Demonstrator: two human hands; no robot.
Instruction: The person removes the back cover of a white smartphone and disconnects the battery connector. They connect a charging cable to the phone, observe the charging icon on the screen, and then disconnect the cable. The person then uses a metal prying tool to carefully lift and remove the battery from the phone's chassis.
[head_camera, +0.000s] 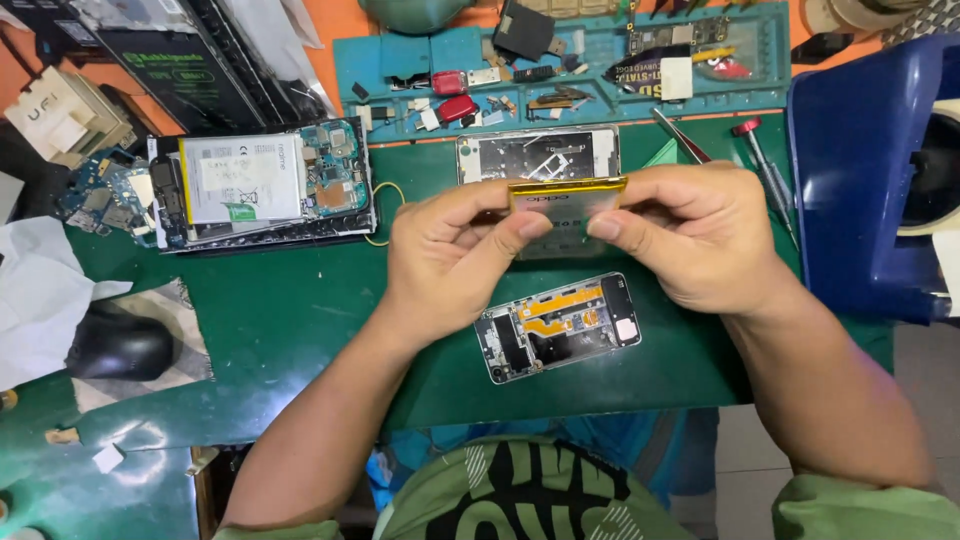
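Above the green mat (300, 320), both hands' grips pinch the flat battery (566, 200) between them.

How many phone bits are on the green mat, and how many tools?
Opened phones: 2, one under the hands, one with a white battery
Metal phone frame: 1
Battery in both hands: 1
Red-topped screwdriver: 1
Tweezers: 1
Total: 6

Bright even overhead light; soft shadows under hands; glare on green mat (130, 470); sharp focus, slight edge distortion.
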